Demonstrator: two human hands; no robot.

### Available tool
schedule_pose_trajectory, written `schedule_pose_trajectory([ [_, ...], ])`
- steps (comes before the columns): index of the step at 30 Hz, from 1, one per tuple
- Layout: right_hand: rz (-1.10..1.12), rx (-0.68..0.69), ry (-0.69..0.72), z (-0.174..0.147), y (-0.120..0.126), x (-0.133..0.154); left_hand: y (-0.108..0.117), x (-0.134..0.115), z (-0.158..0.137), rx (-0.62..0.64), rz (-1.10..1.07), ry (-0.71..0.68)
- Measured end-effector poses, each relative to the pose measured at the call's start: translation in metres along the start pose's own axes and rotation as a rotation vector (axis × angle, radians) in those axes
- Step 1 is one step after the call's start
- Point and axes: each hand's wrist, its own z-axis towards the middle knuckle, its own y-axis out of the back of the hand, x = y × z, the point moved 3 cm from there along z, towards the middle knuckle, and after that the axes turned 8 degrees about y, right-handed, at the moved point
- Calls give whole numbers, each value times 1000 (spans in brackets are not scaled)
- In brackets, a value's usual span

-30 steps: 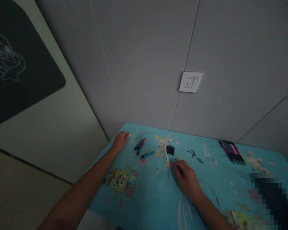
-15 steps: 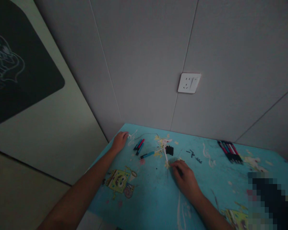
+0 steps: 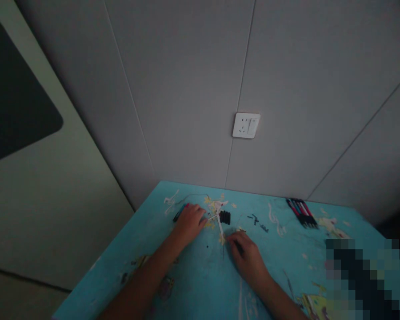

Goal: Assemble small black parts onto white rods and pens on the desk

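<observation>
My left hand (image 3: 189, 221) is over the left part of the blue table (image 3: 200, 266), fingers curled downward. It hides most of a small group of pens (image 3: 177, 215). A thin white stick (image 3: 213, 218) shows just beyond its fingertips; whether the fingers grip it or the blue pen body under them is hidden. My right hand (image 3: 246, 251) rests on the table with thumb and forefinger drawn together. Its fingertips are beside the lower end of a white strip (image 3: 220, 226); anything between them is too small to make out. Several short black pieces (image 3: 225, 217) lie side by side between the hands.
Small dark parts (image 3: 257, 222) lie scattered right of the black pieces. Farther right sits a dark pack of pens (image 3: 302, 213). A grey wall with a white socket (image 3: 246, 125) closes off the back, and a pale cabinet panel (image 3: 73, 186) stands at left.
My left hand has moved right from the table's far left corner, now covering the pens and the blue pen. My right hand stays by the white strip. The view has shifted slightly.
</observation>
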Motion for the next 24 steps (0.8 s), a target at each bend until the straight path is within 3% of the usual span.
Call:
schedule_pose_trajectory([
  [9,-24,4,-6,-1,-3,0,-31,15,-13,63,-154,86],
  [20,-72,0,4,-2,-3,2,-24,12,-16,-89,-445,141],
  [24,-74,5,8,-2,-2,3,-24,4,-19,-57,-487,132],
])
